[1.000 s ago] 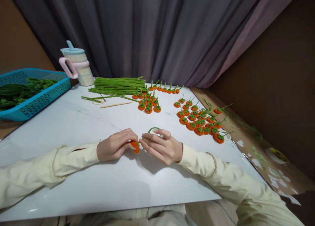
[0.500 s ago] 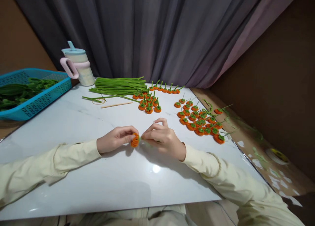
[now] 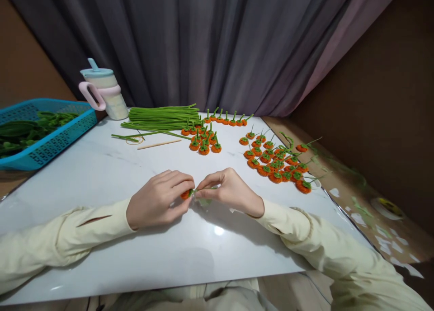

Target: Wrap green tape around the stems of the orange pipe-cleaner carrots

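Observation:
My left hand (image 3: 159,199) is closed round a small orange pipe-cleaner pumpkin (image 3: 185,194), mostly hidden by its fingers. My right hand (image 3: 228,192) pinches the thin green stem (image 3: 200,192) that sticks out of the pumpkin's right side. Both hands rest low over the white tabletop (image 3: 142,252), near its middle. Beyond them lie a small cluster of finished orange pumpkins (image 3: 203,144) and a larger group of pumpkins (image 3: 276,164) to the right.
A bundle of green pipe cleaners (image 3: 162,117) and a wooden stick (image 3: 159,144) lie at the back. A lidded cup with a pink handle (image 3: 103,95) stands back left, beside a blue basket (image 3: 50,141) of green pieces. The table's right edge borders a brown board with paper scraps (image 3: 383,243).
The green loop in my right hand has been drawn tight to the pumpkin. My left hand has closed further over the pumpkin, and both hands have drawn together.

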`<action>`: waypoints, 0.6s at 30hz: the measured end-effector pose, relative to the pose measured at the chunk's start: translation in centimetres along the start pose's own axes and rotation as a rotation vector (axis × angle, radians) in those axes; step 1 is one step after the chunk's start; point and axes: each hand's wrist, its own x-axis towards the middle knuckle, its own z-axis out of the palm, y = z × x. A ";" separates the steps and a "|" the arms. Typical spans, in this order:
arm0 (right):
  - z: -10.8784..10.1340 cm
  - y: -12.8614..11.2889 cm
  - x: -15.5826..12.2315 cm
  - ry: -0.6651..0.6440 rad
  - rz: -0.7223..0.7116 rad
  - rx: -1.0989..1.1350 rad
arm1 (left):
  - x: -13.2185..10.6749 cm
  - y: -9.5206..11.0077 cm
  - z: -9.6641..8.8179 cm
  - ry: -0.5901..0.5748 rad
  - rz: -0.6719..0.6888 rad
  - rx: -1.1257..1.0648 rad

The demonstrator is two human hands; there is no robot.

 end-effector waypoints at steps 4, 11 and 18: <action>0.0 -0.2 -0.1 -0.024 0.014 0.015 | -0.3 -0.3 0.4 0.018 0.013 0.000; -0.2 -0.5 -0.4 -0.048 0.040 0.019 | -0.7 -0.5 0.4 0.017 0.088 0.038; -0.2 -0.9 -0.3 -0.080 0.064 0.035 | -0.5 -0.6 0.3 0.017 0.167 0.091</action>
